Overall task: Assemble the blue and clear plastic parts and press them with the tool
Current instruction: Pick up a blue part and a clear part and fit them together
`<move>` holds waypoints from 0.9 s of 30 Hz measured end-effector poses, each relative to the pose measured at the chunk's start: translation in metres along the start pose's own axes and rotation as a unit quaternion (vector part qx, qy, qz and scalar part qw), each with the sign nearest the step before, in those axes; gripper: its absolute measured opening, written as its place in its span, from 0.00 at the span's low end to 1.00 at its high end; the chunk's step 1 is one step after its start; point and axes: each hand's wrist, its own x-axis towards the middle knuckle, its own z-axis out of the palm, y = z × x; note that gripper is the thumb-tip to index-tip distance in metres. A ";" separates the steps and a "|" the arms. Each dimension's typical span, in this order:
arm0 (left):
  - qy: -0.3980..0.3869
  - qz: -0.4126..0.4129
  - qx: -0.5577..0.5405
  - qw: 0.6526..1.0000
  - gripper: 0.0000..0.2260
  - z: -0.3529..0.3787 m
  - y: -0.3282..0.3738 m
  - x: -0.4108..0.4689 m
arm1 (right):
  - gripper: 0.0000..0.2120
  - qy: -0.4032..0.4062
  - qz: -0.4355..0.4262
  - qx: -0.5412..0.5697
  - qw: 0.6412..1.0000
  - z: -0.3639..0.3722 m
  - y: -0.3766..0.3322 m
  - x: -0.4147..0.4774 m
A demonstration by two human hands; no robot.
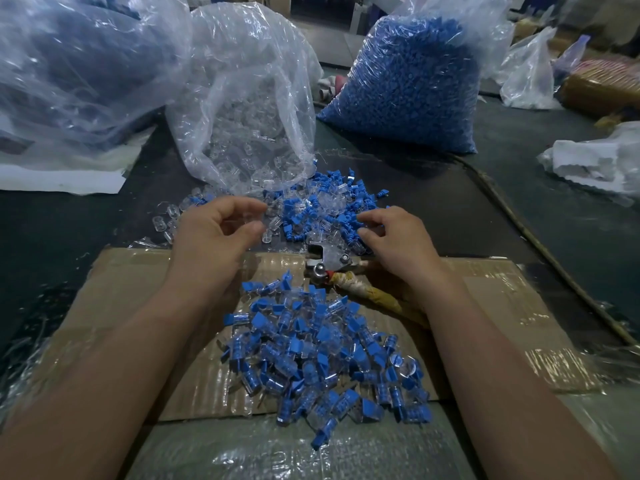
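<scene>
Likely light, stiff and slick, the small blue ribbed plastic plugs [298, 216] and clear plastic caps [172, 212] heaped just beyond the tape-handled metal press tool [332, 261] want a fingertip pinch; my right hand [398, 244] hovers loosely curled, empty, my left hand [207, 237] maybe pinching a cap, though I cannot tell.

Left hand [214, 230], right hand [394, 237], possibly empty

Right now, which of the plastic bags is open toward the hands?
The middle bag, holding clear parts: its mouth lies open, spilling them. The blue-filled bag stands upright.
</scene>
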 end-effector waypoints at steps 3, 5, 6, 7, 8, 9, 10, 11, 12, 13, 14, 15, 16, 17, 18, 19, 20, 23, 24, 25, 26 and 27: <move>-0.002 -0.019 -0.032 0.999 0.14 0.002 -0.001 -0.001 | 0.12 -0.004 -0.002 -0.017 1.000 0.002 0.000 0.002; -0.010 -0.024 -0.038 0.999 0.13 0.002 0.000 -0.002 | 0.09 -0.002 -0.001 -0.022 1.000 0.002 0.001 0.002; -0.016 -0.021 -0.039 0.999 0.13 0.002 0.001 -0.002 | 0.08 -0.007 0.000 -0.022 1.000 0.003 0.001 0.002; -0.021 -0.017 -0.038 0.999 0.13 0.002 0.001 -0.003 | 0.08 -0.011 0.002 -0.021 1.000 0.003 0.001 0.002; -0.025 -0.015 -0.036 0.999 0.13 0.002 0.003 -0.003 | 0.08 -0.014 0.003 -0.021 1.000 0.004 0.001 0.002; -0.028 -0.013 -0.037 0.999 0.13 0.002 0.003 -0.004 | 0.09 -0.015 0.003 -0.022 1.000 0.004 0.001 0.002; -0.030 -0.016 -0.044 0.998 0.12 0.002 0.003 -0.005 | 0.09 -0.018 0.004 -0.021 1.000 0.004 0.000 0.002; -0.032 -0.024 -0.059 0.997 0.12 0.002 0.004 -0.005 | 0.11 -0.021 0.003 -0.021 1.000 0.004 0.000 0.002; -0.035 -0.033 -0.076 0.996 0.11 0.003 0.004 -0.006 | 0.12 -0.026 0.002 -0.023 0.999 0.004 0.000 0.002; -0.037 -0.036 -0.084 0.995 0.11 0.003 0.005 -0.007 | 0.13 -0.031 -0.002 -0.025 0.999 0.004 0.000 0.002; -0.037 -0.032 -0.081 0.996 0.11 0.003 0.005 -0.007 | 0.14 -0.035 -0.005 -0.029 0.999 0.004 0.000 0.003; -0.037 -0.026 -0.069 0.997 0.11 0.003 0.006 -0.007 | 0.14 -0.038 -0.008 -0.034 0.999 0.004 0.000 0.003; -0.038 -0.024 -0.061 0.997 0.11 0.003 0.006 -0.007 | 0.14 -0.039 -0.011 -0.040 0.998 0.005 0.000 0.003; -0.037 -0.029 -0.063 0.997 0.11 0.003 0.006 -0.007 | 0.13 -0.040 -0.015 -0.044 0.998 0.005 0.000 0.003; -0.039 -0.040 -0.076 0.996 0.11 0.003 0.006 -0.007 | 0.12 -0.040 -0.017 -0.048 0.998 0.005 0.001 0.004; -0.040 -0.054 -0.092 0.994 0.10 0.003 0.006 -0.008 | 0.11 -0.037 -0.021 -0.051 0.998 0.005 0.001 0.003; -0.040 -0.064 -0.102 0.992 0.10 0.004 0.006 -0.008 | 0.10 -0.029 -0.025 -0.049 0.998 0.005 0.001 0.003; -0.032 -0.070 -0.113 0.991 0.10 0.004 0.009 -0.007 | 0.08 0.017 -0.038 -0.006 0.999 0.004 0.000 0.002; -0.031 -0.069 -0.115 0.990 0.10 0.004 0.011 -0.007 | 0.07 0.032 -0.041 0.012 0.999 0.003 -0.001 0.001; -0.033 -0.067 -0.116 0.990 0.10 0.003 0.013 -0.006 | 0.06 0.044 -0.043 0.026 0.998 0.002 -0.002 0.000; -0.041 -0.065 -0.115 0.990 0.10 0.002 0.016 -0.005 | 0.05 0.054 -0.046 0.037 0.997 0.000 -0.003 -0.001; -0.052 -0.064 -0.108 0.991 0.10 0.002 0.020 -0.005 | 0.03 0.062 -0.050 0.047 0.996 -0.001 -0.005 -0.002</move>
